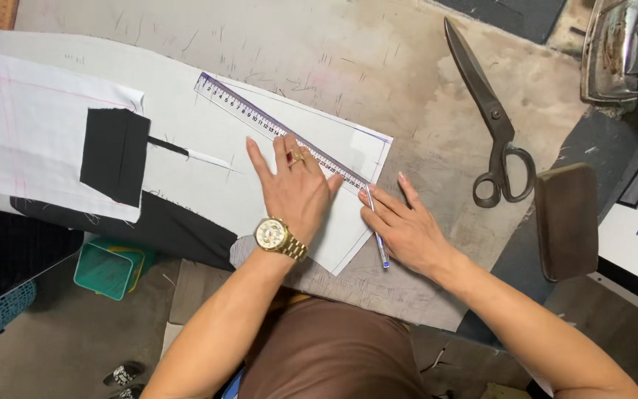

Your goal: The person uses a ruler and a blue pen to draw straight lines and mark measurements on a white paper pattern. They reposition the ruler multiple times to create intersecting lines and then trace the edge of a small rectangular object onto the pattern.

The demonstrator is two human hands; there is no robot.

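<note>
No packages, labels, signs or screens show anywhere in this view. Nothing on the worn grey surface or on the floor beside it is wrapped, boxed or tagged, and no lit display appears on the machines at the right edge.

ruler lies slantwise on paper sheet on the desk | left hand flat on ruler | right hand just right of it, pen touching the ruler's near end | scissors farther right | iron at far right corner | 1 basket on floor, left
</note>
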